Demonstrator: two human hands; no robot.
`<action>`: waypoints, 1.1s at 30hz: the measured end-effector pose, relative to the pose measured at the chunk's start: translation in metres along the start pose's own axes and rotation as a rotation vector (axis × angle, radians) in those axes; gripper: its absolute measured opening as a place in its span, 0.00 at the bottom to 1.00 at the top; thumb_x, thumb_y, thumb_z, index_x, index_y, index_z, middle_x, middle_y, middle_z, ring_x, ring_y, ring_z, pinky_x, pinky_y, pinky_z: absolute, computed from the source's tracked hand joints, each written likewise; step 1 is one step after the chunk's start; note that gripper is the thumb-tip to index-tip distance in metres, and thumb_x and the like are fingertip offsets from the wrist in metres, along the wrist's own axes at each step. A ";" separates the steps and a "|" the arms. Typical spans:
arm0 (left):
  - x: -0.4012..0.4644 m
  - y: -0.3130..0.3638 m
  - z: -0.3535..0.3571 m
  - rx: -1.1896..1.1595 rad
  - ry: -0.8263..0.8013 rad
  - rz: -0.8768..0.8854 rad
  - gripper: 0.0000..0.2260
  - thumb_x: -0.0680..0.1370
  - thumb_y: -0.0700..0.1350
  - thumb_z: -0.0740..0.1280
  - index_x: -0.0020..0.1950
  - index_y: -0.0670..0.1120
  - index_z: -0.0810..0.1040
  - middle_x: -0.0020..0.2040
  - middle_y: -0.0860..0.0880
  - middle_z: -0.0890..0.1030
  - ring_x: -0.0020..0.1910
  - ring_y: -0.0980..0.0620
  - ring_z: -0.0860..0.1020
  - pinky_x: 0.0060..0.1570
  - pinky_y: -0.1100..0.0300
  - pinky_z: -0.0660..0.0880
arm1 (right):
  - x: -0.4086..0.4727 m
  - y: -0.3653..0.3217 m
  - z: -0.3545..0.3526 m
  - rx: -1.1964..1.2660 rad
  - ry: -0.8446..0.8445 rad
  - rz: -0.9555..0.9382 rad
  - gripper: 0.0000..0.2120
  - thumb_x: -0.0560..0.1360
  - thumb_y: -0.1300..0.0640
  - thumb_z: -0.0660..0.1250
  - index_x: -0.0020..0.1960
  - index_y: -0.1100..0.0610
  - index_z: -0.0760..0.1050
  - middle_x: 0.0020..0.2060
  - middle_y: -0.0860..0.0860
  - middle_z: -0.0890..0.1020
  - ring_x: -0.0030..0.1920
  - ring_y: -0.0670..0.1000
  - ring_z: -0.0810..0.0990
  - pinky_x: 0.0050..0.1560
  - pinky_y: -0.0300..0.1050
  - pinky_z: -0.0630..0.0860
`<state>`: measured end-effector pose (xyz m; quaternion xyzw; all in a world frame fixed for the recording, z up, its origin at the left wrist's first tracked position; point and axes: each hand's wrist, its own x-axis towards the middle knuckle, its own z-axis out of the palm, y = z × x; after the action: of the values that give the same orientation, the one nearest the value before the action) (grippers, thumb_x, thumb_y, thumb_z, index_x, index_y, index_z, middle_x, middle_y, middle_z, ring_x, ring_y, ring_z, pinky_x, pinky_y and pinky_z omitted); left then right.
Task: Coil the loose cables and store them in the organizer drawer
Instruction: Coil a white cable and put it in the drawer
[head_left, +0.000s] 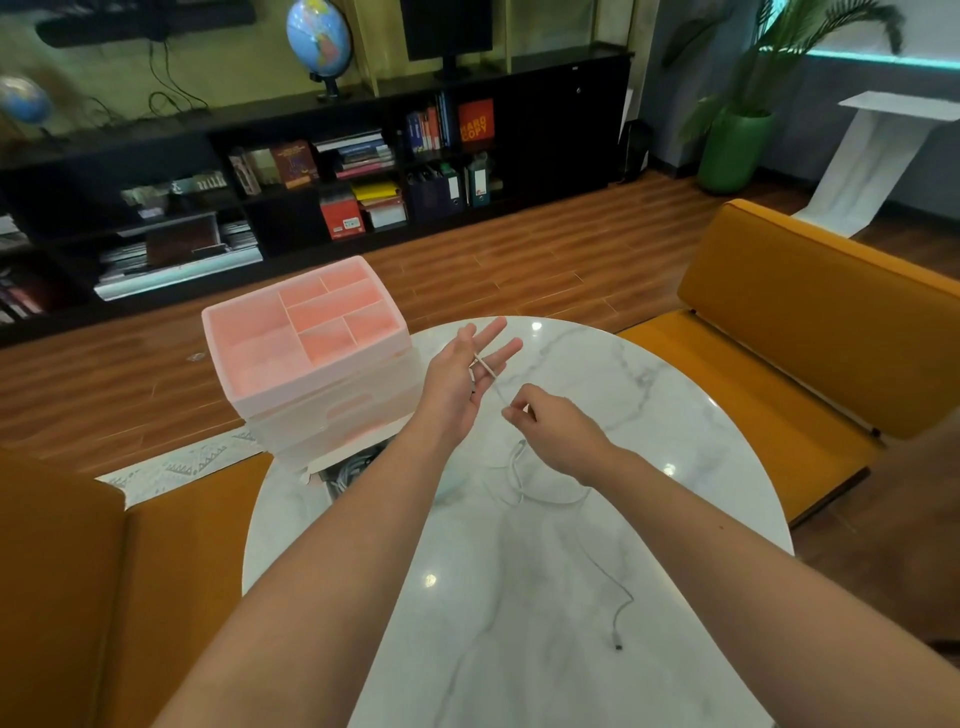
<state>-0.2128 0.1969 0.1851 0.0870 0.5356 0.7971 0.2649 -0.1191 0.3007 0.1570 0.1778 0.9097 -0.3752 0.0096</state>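
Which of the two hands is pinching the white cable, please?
The right hand pinches the white cable between thumb and fingertips; the left hand is held flat, fingers spread, with the cable draped across them.

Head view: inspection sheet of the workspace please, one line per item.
Surface: round white marble table, glossy.
Job's things: pink organizer on the table's far left edge, top compartments bare; a drawer open below it, dark contents unclear.
Clutter: nothing seen.
Grippers: left hand open, fingers spread, cable across them; right hand pinches the cable.
Cables: white cable trails loose over the table, plug end near the front.
Surroundings: orange seats, black bookshelf, globe, potted plant.
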 end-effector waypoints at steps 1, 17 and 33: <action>0.001 0.000 -0.001 0.076 0.003 0.014 0.21 0.85 0.52 0.53 0.75 0.44 0.61 0.62 0.53 0.81 0.55 0.50 0.83 0.70 0.50 0.67 | -0.001 -0.001 -0.003 0.012 0.000 -0.009 0.14 0.81 0.44 0.57 0.51 0.53 0.74 0.36 0.48 0.76 0.36 0.50 0.74 0.36 0.46 0.68; -0.009 0.002 -0.017 0.994 -0.194 -0.081 0.21 0.84 0.51 0.53 0.45 0.47 0.84 0.27 0.50 0.71 0.34 0.51 0.72 0.49 0.55 0.76 | 0.005 0.002 -0.040 0.199 0.056 -0.108 0.09 0.81 0.53 0.59 0.49 0.54 0.77 0.46 0.48 0.78 0.44 0.45 0.75 0.42 0.38 0.70; -0.029 0.001 -0.019 0.020 -0.378 -0.335 0.19 0.85 0.46 0.53 0.70 0.37 0.72 0.31 0.50 0.63 0.23 0.57 0.58 0.54 0.54 0.78 | 0.003 0.017 -0.021 0.232 0.155 -0.139 0.15 0.84 0.54 0.53 0.63 0.50 0.76 0.55 0.44 0.79 0.49 0.43 0.75 0.50 0.39 0.70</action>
<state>-0.1968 0.1660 0.1824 0.1469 0.4914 0.7063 0.4880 -0.1134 0.3269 0.1600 0.1427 0.8685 -0.4625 -0.1071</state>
